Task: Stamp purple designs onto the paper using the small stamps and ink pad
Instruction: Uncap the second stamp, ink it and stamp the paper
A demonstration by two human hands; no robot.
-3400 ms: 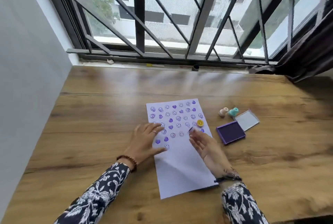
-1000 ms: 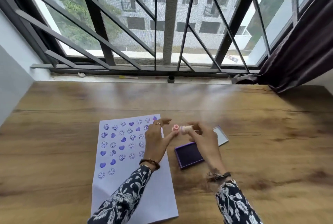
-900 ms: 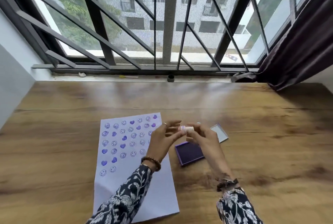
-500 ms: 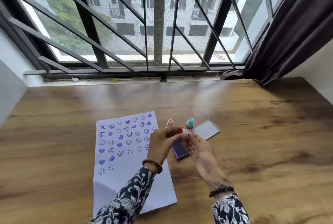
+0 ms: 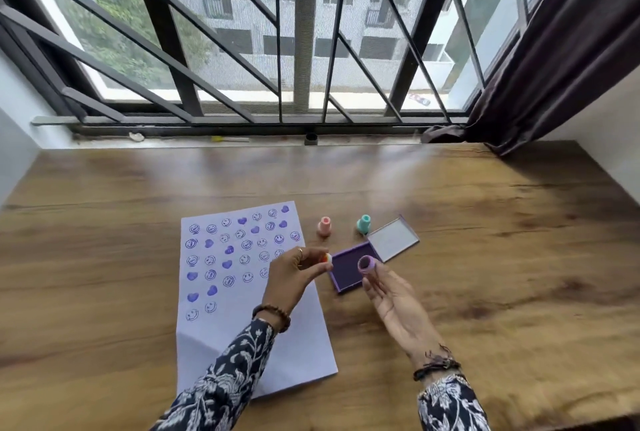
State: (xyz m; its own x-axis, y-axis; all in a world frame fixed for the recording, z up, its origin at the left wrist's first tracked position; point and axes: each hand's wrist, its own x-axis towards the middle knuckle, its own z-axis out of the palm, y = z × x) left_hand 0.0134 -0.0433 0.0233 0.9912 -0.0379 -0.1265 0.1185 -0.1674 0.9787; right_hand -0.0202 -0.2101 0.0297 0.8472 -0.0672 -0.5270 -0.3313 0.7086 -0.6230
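Table: wooden table [image 5: 485, 257] by a barred window [image 5: 304, 32], with a dark curtain [image 5: 554, 42] on the right.
Stamp in right hand: the right hand [image 5: 391, 295] pinches a small purple stamp [image 5: 365, 263] in its fingertips, face turned up, over the ink pad [image 5: 349, 269].
Left hand: the left hand [image 5: 294, 274] is closed on a small white and orange piece [image 5: 326, 258]. It looks like a cap, but I cannot tell for sure.
Ink pad: open, dark purple, just right of the paper [image 5: 242, 292]. Its clear lid [image 5: 393, 239] lies flat, touching the far corner.
Paper: many purple hearts and smiley faces fill the top part. The bottom part is bare.
What could go wrong: the small stamp could slip from the fingertips and leave a blot. A wet stamp could smear marks already made. A tilted press could print only half a shape.
Other stamps: a pink stamp [image 5: 325, 225] and a teal stamp [image 5: 363, 224] stand just behind the pad.
In the way: the left hand and its sleeve [image 5: 228, 378] lie over the paper's right side and hide some marks.
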